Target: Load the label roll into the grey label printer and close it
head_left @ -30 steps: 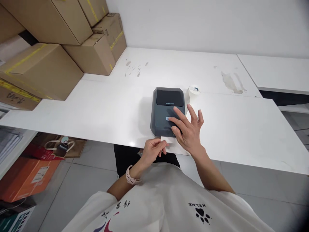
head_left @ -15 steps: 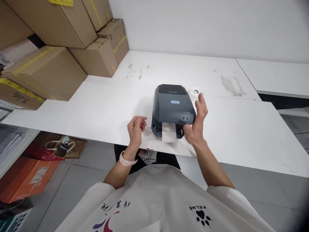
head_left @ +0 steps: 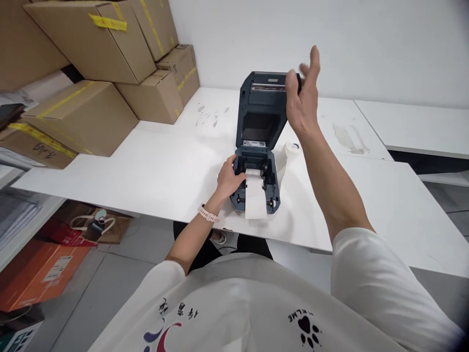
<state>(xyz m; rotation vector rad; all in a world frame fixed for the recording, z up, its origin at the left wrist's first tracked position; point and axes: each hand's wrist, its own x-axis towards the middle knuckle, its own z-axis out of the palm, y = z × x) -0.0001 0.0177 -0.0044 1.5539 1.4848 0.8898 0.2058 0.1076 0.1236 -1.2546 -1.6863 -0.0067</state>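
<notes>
A dark blue-grey label printer point(head_left: 275, 168) stands on the white table with its lid point(head_left: 262, 105) swung up, showing the roller and the inside. A strip of white label paper point(head_left: 255, 200) runs through the base and out over its front edge. My left hand point(head_left: 229, 178) grips the left side of the base, thumb over the inner rim. At the lid's upper right corner, my right hand point(head_left: 303, 100) holds the edge, thumb on the inner face and some fingers stretched up behind. Behind the printer's right side lies a white paper roll point(head_left: 292, 150) with a loose length of paper.
Cardboard boxes point(head_left: 84, 112) with yellow tape are stacked at the table's left. The white tabletop point(head_left: 176, 161) has worn patches and meets a wall at the back. Below left are an orange box point(head_left: 51, 269) and a paper bag point(head_left: 119, 227).
The printer's lid has swung up and back, with my right hand rising along with it. My left hand has moved right from beside the printer onto its base.
</notes>
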